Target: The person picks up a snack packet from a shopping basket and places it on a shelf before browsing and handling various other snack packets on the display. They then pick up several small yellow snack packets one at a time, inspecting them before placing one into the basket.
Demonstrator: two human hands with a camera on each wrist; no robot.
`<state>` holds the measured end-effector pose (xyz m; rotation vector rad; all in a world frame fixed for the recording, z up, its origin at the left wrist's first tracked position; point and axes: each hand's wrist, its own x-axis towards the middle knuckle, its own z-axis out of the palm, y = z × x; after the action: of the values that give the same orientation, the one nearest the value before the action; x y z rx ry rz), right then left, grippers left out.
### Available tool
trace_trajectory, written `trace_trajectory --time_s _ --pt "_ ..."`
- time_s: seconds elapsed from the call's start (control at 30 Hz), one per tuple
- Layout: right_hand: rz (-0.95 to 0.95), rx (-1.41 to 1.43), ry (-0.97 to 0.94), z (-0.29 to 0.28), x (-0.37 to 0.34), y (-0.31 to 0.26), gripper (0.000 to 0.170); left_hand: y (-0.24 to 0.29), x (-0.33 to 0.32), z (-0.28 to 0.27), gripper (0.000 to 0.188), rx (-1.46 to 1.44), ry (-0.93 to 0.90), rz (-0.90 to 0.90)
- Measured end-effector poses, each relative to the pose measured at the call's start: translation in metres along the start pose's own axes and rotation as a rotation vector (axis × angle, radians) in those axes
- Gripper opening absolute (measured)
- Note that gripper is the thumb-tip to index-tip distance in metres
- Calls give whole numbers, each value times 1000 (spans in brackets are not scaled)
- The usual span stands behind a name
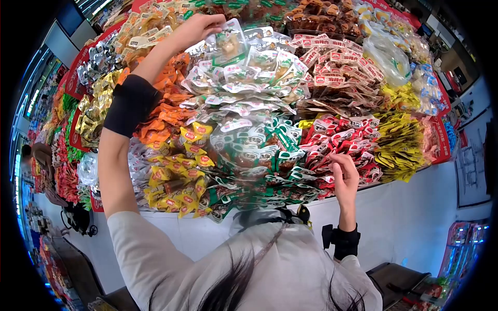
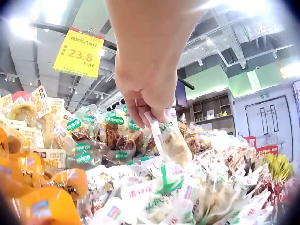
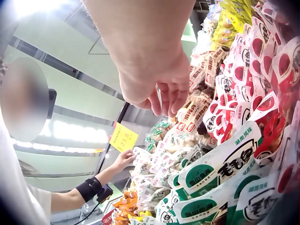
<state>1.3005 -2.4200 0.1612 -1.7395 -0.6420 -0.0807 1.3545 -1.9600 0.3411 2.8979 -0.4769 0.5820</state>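
With its thumb and fingers, my left hand [image 1: 199,31] pinches the top edge of a clear, white-edged snack packet [image 1: 232,42] with pale food inside. In the left wrist view the packet [image 2: 174,145] hangs tilted from the fingertips, right over a heap of similar white and green packets [image 2: 154,187]. My right hand [image 1: 345,179] hovers in front of the red and white packets [image 1: 340,140], its fingers loosely bent and holding nothing. From the right wrist, the green and white packets [image 3: 220,173] show below that hand.
Orange packets [image 1: 166,103] and yellow packets [image 1: 179,181] lie left of the white heap. Brown packets with red and white labels [image 1: 337,67] and a crumpled clear plastic bag [image 1: 389,59] are at the right. A yellow price sign [image 2: 79,54] hangs above the display.
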Motion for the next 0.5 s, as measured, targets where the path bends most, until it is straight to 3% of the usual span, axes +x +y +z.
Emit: trace_trajectory --time_s 0.17,0.37,0.47,0.5 --pt "2 32 -7 2 -1 -3 18 -1 9 -2 17 12 -123 -28" --pt "-25 16 -35 -2 -6 0 19 -9 8 5 14 -131 -125 -148" --pt "2 22 -32 -3 -7 -2 19 -12 5 2 14 -259 -10 -166" --pt "2 24 -32 -3 -3 -4 18 -13 9 -5 15 -275 18 -58"
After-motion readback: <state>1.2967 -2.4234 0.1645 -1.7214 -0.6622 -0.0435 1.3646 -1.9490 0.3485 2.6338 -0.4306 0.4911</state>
